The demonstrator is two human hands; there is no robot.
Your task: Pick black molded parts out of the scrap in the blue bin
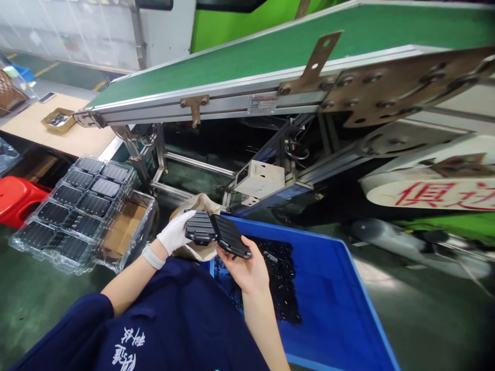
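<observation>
Black ribbed plastic parts (216,234), paired.

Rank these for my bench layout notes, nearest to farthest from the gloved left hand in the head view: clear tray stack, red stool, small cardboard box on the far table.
From the left hand:
1. Clear tray stack, just to its left on the floor.
2. Red stool, farther left, beyond the trays.
3. Small cardboard box, on the tan table, far upper left.

Each hand (176,232) (247,268) holds a black ribbed part (199,226) (231,237).
</observation>
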